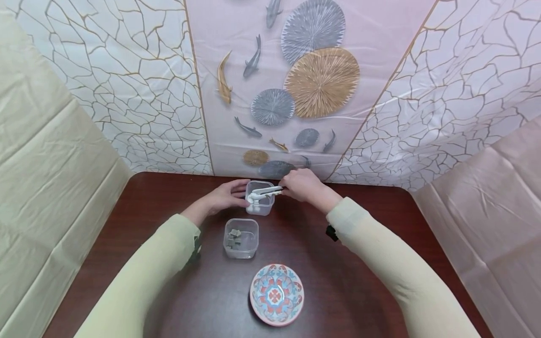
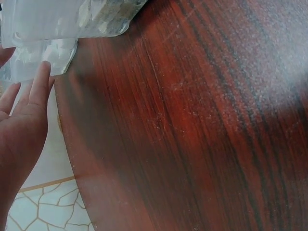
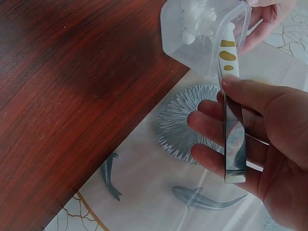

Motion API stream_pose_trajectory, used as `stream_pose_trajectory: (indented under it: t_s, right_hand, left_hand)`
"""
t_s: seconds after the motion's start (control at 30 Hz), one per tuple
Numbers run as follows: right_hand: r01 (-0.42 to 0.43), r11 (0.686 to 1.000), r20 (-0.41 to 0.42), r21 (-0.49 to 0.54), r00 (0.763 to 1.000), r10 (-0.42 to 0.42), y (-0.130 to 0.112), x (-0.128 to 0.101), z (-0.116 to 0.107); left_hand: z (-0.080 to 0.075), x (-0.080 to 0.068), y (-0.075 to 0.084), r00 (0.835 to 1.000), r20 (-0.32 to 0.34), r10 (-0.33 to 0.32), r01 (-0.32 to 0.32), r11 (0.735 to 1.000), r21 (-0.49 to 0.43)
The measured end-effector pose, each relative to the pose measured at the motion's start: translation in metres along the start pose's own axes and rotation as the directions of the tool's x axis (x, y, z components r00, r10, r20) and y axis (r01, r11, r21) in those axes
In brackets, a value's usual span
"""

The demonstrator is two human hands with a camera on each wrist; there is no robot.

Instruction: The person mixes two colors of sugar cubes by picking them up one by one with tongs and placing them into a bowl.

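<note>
Both arms stretched forward, pale yellow-green sleeves down to wrists, forearms converging toward far middle. Left hand (image 1: 226, 195) out flat-ish, palm turned inward toward right, fingers (image 2: 38, 84) straight and close together, tips touching clear container (image 1: 259, 197) side. Right hand (image 1: 302, 184) opposite it, wrist bent slightly, knuckles up. Right thumb lies on top, fingers (image 3: 216, 122) curled underneath, pinching tongs (image 3: 233, 120) near rear end. Hands near each other, not touching. Dark strap showing at right sleeve cuff.

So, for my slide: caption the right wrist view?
Right hand holds tongs reaching into a clear tub of white cubes.
</note>
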State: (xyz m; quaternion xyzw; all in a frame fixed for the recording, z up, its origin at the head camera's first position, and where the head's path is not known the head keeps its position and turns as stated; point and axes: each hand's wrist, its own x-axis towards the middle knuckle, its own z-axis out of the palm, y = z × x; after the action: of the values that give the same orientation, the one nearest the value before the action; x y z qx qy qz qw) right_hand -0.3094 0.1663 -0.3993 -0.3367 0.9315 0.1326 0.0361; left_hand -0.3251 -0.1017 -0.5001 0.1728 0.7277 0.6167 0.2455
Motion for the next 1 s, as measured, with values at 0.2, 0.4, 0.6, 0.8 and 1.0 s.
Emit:
stream_pose_trajectory:
  t_s: [0.2,0.4,0.6,0.8,1.0]
  right_hand:
    - [0.002,1.0,-0.01,0.004,1.0,-0.002,-0.0009,-0.0003,-0.0007]
    - [0.009,1.0,-0.021,0.009,1.0,-0.009,-0.0017,-0.0007,0.0008]
    - [0.015,1.0,-0.025,0.014,1.0,-0.015,-0.0026,-0.0007,-0.0002]
    - [0.022,1.0,-0.034,0.022,0.999,-0.021,-0.0033,-0.0017,-0.0008]
    - [0.009,1.0,-0.017,0.026,1.0,-0.008,-0.0036,-0.0027,-0.0015]
  left_hand:
    - [-0.0006,0.0003,-0.0002,1.0,0.001,0.008,-0.008,1.0,0.007]
    - [-0.0018,0.0003,-0.0019,1.0,0.008,0.018,-0.018,1.0,0.012]
    - [-0.0013,0.0011,-0.0025,0.999,0.017,0.034,-0.035,0.999,0.006]
    - [-0.0004,0.0019,-0.0018,0.999,0.019,0.037,-0.037,0.999,0.039]
    - [0.0002,0.0016,-0.0009,0.999,0.016,0.045,-0.046,0.997,0.063]
